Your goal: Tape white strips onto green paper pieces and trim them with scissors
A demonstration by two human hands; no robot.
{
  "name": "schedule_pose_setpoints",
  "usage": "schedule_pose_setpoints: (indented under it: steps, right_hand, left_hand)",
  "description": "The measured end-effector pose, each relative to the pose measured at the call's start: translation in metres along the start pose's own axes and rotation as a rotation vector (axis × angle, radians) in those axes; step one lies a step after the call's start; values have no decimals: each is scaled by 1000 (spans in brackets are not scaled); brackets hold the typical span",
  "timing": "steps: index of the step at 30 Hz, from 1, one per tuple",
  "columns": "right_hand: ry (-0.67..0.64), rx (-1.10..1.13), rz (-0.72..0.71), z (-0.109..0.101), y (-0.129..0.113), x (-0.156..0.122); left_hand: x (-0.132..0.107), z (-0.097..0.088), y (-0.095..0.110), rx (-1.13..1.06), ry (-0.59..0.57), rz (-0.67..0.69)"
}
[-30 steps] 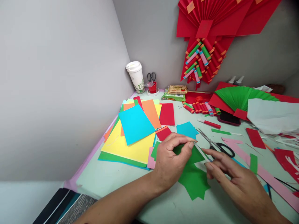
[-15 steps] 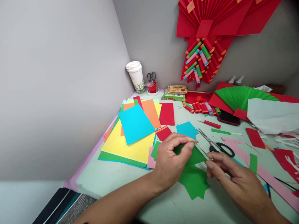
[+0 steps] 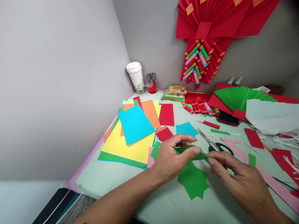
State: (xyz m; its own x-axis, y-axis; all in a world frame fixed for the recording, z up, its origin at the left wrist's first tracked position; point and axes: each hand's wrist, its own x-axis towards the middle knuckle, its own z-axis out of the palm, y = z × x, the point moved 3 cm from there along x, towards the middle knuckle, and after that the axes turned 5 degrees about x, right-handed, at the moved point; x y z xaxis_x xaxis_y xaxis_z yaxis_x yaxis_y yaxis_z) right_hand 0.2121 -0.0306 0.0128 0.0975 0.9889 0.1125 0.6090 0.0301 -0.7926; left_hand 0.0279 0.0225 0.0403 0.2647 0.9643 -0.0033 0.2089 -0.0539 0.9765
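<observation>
My left hand (image 3: 171, 158) pinches a small piece of green paper (image 3: 197, 155) between thumb and fingers, a little above the table. My right hand (image 3: 235, 175) pinches the same piece at its right end, fingers closed on it. Under both hands a larger jagged green paper cut-out (image 3: 192, 182) lies flat on the pale green table (image 3: 112, 183). Black-handled scissors (image 3: 216, 144) lie open just beyond my right hand.
A stack of coloured sheets (image 3: 133, 133) lies at left. A white lidded cup (image 3: 135, 77) and a red pot with scissors (image 3: 152, 84) stand in the corner. Paper rolls (image 3: 201, 108), a green fan (image 3: 241, 97), a phone (image 3: 227, 119) and pink strips (image 3: 268, 175) crowd the right.
The green piece has tipped from standing up to lying nearly level between my hands. My left thumb and my right fingers have drawn closer along it.
</observation>
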Motion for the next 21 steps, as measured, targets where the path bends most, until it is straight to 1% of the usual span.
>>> schedule_pose_setpoints:
  steps: [4,8,14,16,21]
  right_hand:
    - [2,-12,-41,1,-2,-1]
    - [-13,15,-43,0,1,1]
    - [-91,33,-52,-6,13,8]
    - [-84,18,-58,-7,13,9]
    - [-110,7,-117,-5,7,7]
  left_hand:
    - [2,-1,0,79,-16,-11]
    - [4,-3,0,47,-21,-41]
    - [2,-5,-1,-23,-49,-198]
    - [3,-4,0,-18,-73,-181]
    - [6,-2,0,103,-97,-47]
